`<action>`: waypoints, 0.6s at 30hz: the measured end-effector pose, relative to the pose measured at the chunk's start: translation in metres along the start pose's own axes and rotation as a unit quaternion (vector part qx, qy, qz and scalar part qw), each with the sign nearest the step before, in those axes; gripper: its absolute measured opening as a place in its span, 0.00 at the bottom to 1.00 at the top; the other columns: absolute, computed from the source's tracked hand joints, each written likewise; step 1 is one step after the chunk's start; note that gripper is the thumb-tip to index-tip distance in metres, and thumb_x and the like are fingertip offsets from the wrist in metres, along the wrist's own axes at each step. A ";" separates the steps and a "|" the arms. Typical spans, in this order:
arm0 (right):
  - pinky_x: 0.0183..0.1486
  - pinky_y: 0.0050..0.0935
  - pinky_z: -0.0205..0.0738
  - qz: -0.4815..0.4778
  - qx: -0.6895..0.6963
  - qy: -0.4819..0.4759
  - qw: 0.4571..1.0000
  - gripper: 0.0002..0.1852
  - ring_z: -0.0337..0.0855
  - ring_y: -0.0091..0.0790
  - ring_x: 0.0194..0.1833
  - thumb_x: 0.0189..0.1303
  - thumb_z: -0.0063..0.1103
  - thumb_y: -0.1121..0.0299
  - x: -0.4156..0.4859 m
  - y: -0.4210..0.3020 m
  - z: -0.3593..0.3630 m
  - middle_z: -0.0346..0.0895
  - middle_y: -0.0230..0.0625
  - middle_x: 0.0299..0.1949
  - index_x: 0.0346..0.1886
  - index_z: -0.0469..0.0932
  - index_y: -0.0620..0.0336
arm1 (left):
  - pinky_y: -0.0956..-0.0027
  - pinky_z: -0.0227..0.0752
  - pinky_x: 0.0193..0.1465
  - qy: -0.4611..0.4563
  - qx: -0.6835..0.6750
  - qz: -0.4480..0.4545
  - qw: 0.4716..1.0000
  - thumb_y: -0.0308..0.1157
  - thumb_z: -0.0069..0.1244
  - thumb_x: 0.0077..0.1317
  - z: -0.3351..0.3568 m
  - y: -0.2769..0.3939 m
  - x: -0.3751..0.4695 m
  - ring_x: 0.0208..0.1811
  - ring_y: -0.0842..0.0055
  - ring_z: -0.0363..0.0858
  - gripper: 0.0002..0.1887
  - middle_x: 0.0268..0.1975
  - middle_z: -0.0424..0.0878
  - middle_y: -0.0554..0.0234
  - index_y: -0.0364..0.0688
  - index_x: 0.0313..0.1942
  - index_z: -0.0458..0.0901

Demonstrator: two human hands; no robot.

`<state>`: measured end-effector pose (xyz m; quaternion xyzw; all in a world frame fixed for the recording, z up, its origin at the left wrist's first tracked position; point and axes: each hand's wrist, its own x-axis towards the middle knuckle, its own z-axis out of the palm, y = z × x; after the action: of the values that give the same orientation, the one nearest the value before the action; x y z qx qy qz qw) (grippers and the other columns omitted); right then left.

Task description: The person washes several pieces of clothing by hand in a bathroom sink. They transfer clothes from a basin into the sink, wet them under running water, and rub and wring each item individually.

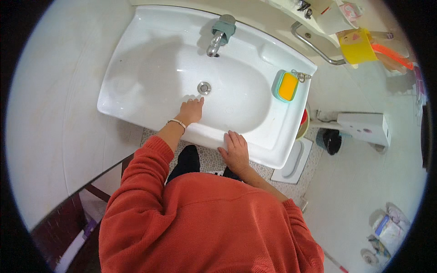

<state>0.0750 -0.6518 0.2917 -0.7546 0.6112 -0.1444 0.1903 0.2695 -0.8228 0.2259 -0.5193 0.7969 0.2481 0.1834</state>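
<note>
A white ceramic washbasin (pixel 164 82) fills the space before me. My left hand (pixel 192 111) reaches over its front edge into the bowl, empty. Its index finger points at the metal drain stopper (pixel 203 88), just short of it. My right hand (pixel 236 152) lies on the front rim with nothing in it, the thumb apart from the fingers. At the back stands a chrome faucet (pixel 215 45) with a green cloth (pixel 226 30) wrapped around its body. On the right ledge a yellow sponge (pixel 288 86) sits in a teal dish (pixel 279 92).
A metal chain (pixel 301 75) lies behind the dish. A grab bar (pixel 317 47) and a yellow cup (pixel 356 47) with an orange comb (pixel 392 56) are at upper right. A squat toilet (pixel 295 162) and a dark-lined bin (pixel 330 140) stand on the floor to the right.
</note>
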 end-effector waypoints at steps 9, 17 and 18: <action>0.65 0.46 0.59 0.060 -0.011 0.001 0.998 0.28 0.68 0.48 0.60 0.54 0.63 0.55 0.016 -0.013 -0.008 0.71 0.45 0.56 0.55 0.72 0.63 | 0.51 0.70 0.54 -0.049 0.011 -0.001 0.999 0.28 0.39 0.66 -0.004 0.003 0.056 0.58 0.58 0.77 0.34 0.65 0.67 0.50 0.43 0.73 0.48; 0.64 0.45 0.61 0.076 -0.017 0.031 0.996 0.27 0.70 0.45 0.58 0.53 0.62 0.54 0.015 -0.012 -0.003 0.72 0.42 0.55 0.53 0.74 0.60 | 0.53 0.72 0.50 0.015 -0.007 -0.025 1.000 0.28 0.36 0.67 0.008 0.004 0.074 0.49 0.58 0.82 0.31 0.61 0.71 0.47 0.38 0.70 0.51; 0.64 0.45 0.61 0.080 -0.017 0.032 0.996 0.27 0.70 0.44 0.58 0.53 0.63 0.54 0.015 -0.012 -0.002 0.72 0.41 0.55 0.53 0.74 0.60 | 0.52 0.72 0.51 0.013 -0.015 -0.024 1.000 0.28 0.36 0.67 0.009 0.004 0.075 0.51 0.58 0.81 0.31 0.62 0.70 0.47 0.38 0.71 0.50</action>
<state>0.0878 -0.6642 0.2995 -0.7015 0.6777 -0.1419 0.1689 0.2369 -0.8716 0.1785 -0.5439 0.7829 0.2487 0.1712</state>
